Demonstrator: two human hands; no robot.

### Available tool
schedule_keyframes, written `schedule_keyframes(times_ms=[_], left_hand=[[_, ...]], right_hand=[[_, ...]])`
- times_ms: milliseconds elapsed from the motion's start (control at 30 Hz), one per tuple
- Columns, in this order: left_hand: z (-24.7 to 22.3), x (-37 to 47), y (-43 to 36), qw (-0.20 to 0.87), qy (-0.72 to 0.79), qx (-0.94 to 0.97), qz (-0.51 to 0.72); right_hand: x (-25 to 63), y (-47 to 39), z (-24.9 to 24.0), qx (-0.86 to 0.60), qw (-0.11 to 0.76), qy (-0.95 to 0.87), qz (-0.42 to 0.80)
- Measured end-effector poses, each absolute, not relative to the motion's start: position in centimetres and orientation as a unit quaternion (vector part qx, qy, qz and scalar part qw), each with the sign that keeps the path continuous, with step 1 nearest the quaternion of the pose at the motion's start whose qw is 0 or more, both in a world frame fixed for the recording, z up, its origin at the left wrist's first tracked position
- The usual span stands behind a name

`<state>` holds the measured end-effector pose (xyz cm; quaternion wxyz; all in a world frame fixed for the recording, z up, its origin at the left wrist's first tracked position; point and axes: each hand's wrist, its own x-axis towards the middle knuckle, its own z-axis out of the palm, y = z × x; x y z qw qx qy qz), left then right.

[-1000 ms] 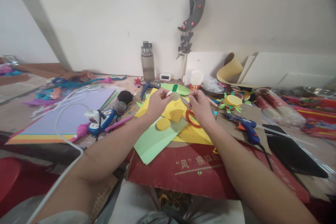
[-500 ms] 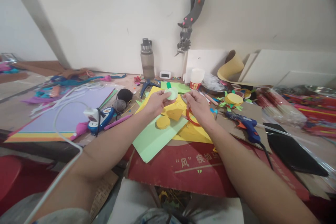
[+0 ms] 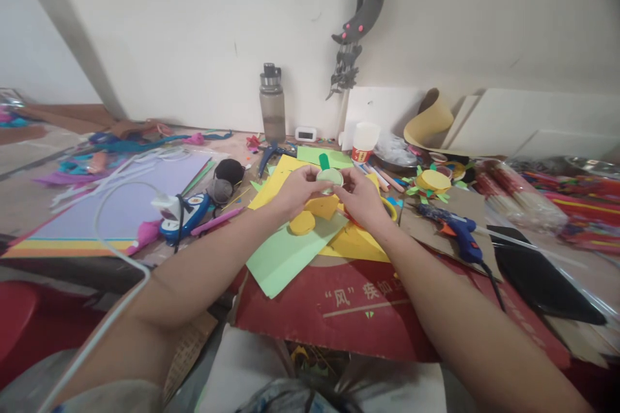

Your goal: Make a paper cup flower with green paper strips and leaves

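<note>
Between my two hands is a small round pale-green piece (image 3: pixel 330 179) with a dark green tab (image 3: pixel 324 160) standing up from its far edge. My left hand (image 3: pixel 299 191) pinches its left side. The fingers of my right hand (image 3: pixel 359 196) close on its right side. Under the right hand a yellow and orange loop (image 3: pixel 390 209), perhaps a scissors handle, shows in part. Below the hands lie a yellow paper disc (image 3: pixel 301 223), a folded light-green sheet (image 3: pixel 283 258) and yellow paper (image 3: pixel 353 246).
A blue glue gun (image 3: pixel 460 232) rests on cardboard at the right, beside a black flat object (image 3: pixel 537 274). A yellow round piece with green tabs (image 3: pixel 433 182) sits behind it. A bottle (image 3: pixel 272 106) and paper cup (image 3: pixel 364 142) stand at the back. A white cable (image 3: pixel 121 297) crosses the left.
My right hand has moved left and taken hold of the round piece beside my left hand. The piece has shifted slightly right, and the yellow loop beside my right wrist shows more.
</note>
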<state>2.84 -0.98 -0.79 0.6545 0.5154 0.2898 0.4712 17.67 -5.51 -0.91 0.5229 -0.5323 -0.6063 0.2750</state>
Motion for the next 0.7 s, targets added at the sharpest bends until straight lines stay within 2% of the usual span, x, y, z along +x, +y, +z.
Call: schedule_keyframes(times_ms=[133,400,700], left_hand=[[-0.3,2.6,-0.8,0.629,0.311,0.534,0.472],[0.9,1.2,1.4,0.633,0.352,0.437,0.533],[-0.3,0.1,3.3,0.596,0.453,0.494,0.442]], right_hand=[[18.0,-5.4,-0.6,-0.523,0.539,-0.601,0.274],[20.8,-5.5,2.2,-0.522,0.637,-0.524,0.217],[20.4,-5.8,1.6,-0.568,0.562,-0.593,0.102]])
